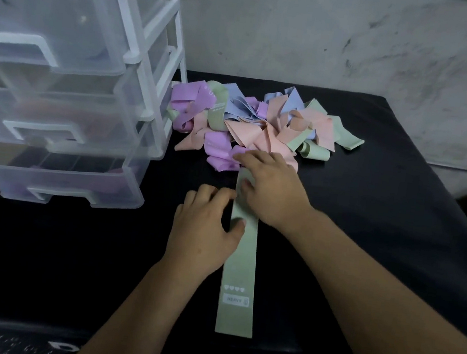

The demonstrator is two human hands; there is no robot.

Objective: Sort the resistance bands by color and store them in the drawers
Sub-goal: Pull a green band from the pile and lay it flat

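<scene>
A green resistance band (240, 269) marked HEAVY lies flat and straight on the black table, running from the front edge up toward the pile. My left hand (205, 232) rests on its left edge with the thumb pressing on the band. My right hand (269, 187) lies over the band's far end, fingers curled onto it, thumb touching the green strip. Behind lies a tangled pile of bands (262, 121) in purple, peach, blue and green. A purple band (220, 151) sits just left of my right fingertips.
A clear plastic drawer unit (68, 97) with white frame stands at the left of the black table (368, 222); several drawers are pulled out, and the lowest (78, 184) holds purple bands. A pale wall rises behind. The table's front edge is near my arms.
</scene>
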